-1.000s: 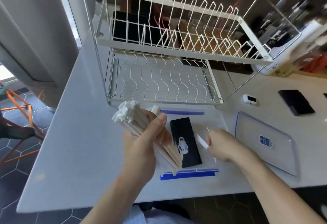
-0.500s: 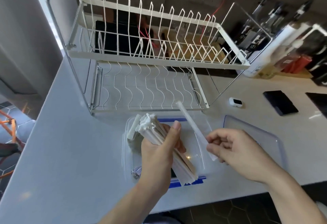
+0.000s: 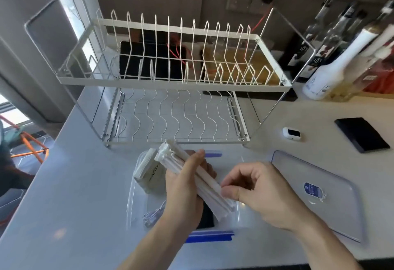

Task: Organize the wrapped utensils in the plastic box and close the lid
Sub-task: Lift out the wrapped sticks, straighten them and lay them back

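Head view: my left hand (image 3: 184, 193) is wrapped around a bundle of wrapped utensils (image 3: 193, 175), long white paper sleeves held slanting, their crimped tops pointing up and away toward the dish rack (image 3: 170, 82) and their lower ends pointing down to my right. My thumb lies along the top of the bundle. My right hand (image 3: 259, 193) has its fingers curled, and thumb and fingertips pinch the lower part of the same bundle from the side, so both hands meet on it.

All of this sits above the clear plastic box (image 3: 136, 203), which stands open on the pale desk (image 3: 70, 195) just in front of the rack. Inside the box, at its far left, a few more white wrapped pieces lean on a beige packet (image 3: 152, 177); a coiled white cable (image 3: 152, 216) lies near the front, and something flat and black (image 3: 205, 216) shows under my left wrist. Blue clips mark the box's near and far edges.

The lid (image 3: 332, 210), clear with a blue label, lies flat on the desk to the right of the box, apart from it. Farther right lie a small white device (image 3: 291, 133) and a black flat object (image 3: 362, 134); bottles (image 3: 345, 50) stand at the back right.
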